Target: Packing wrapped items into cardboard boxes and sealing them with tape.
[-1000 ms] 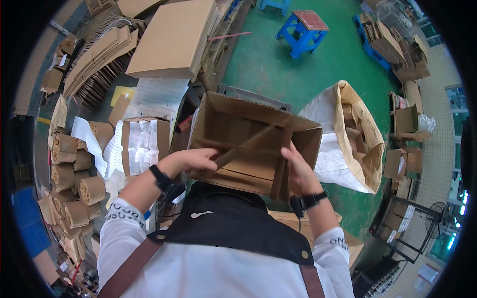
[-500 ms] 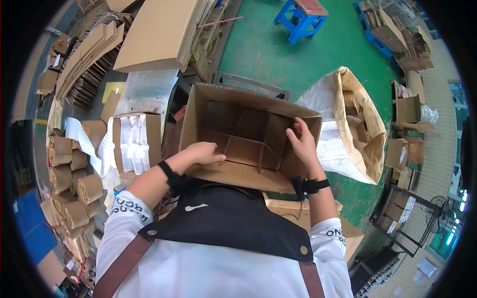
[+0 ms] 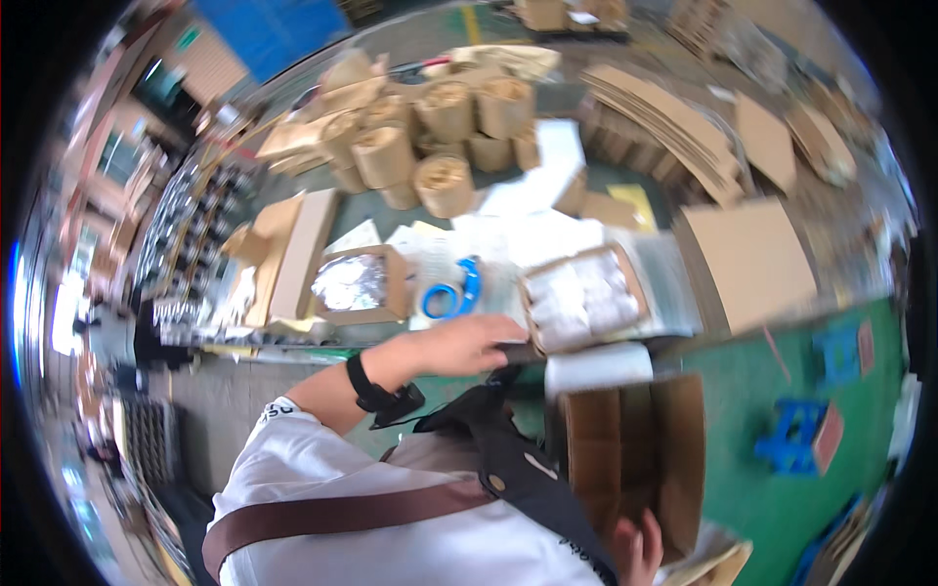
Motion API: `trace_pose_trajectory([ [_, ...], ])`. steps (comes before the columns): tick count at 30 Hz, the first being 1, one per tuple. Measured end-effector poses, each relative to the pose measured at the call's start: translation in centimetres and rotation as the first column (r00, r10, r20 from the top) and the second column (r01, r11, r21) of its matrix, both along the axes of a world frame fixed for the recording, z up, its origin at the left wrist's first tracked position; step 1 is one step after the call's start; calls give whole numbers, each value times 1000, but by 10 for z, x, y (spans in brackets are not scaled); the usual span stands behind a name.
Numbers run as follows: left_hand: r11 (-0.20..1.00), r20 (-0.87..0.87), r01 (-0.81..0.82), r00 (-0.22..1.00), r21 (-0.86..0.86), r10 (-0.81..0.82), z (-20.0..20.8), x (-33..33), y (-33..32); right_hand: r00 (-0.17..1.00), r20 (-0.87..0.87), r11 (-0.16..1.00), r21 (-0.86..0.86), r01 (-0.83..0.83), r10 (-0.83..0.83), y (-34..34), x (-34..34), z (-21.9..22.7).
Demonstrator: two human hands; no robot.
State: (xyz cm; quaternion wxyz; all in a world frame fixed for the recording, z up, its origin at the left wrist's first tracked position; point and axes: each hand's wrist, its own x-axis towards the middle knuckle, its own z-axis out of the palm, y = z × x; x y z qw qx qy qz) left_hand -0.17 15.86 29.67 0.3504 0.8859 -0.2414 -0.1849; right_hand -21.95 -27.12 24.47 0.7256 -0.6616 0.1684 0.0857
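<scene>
My left hand (image 3: 469,344), palm down and slightly blurred, reaches over the table's front edge, fingers stretched out. Just right of its fingertips sits a small cardboard box (image 3: 640,283) packed with white-wrapped bundles (image 3: 581,298). At the lower right is a large open carton (image 3: 684,449), its inside largely in shadow. My right hand (image 3: 637,549) is at the carton's near end, fingers apart, the wrist hidden by my body. A white flat piece (image 3: 598,369) lies between the carton and the table; its kind is unclear.
On the table are a blue tape roll (image 3: 442,301), a carton holding silvery wrapped items (image 3: 354,281), and several brown paper rolls (image 3: 445,186) behind. Cardboard sheets (image 3: 747,259) are stacked at right. Blue stools (image 3: 796,435) stand on the green floor.
The view has swung left toward the table. My left hand has come out of the large carton and moved near the small box; my right hand stays at the carton.
</scene>
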Motion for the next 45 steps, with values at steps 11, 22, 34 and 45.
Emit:
trace_pose_trajectory([
  [11, 364, 780, -864, 482, 348, 400, -15, 186, 321, 891, -264, 924, 2, -382, 369, 189, 124, 74],
  [22, 622, 802, -765, 471, 164, 368, -34, 158, 317, 415, -8, 12, -999, -47, 910, 580, 423, -15],
  [34, 736, 816, -641, 534, 219, 222, -22, 192, 330, 803, 267, 837, -31, -546, 533, 440, 374, 23],
  [45, 763, 231, -610, 728, -215, 646, 40, 186, 308, 877, -55, 850, 223, 477, -478, 116, 117, 52],
])
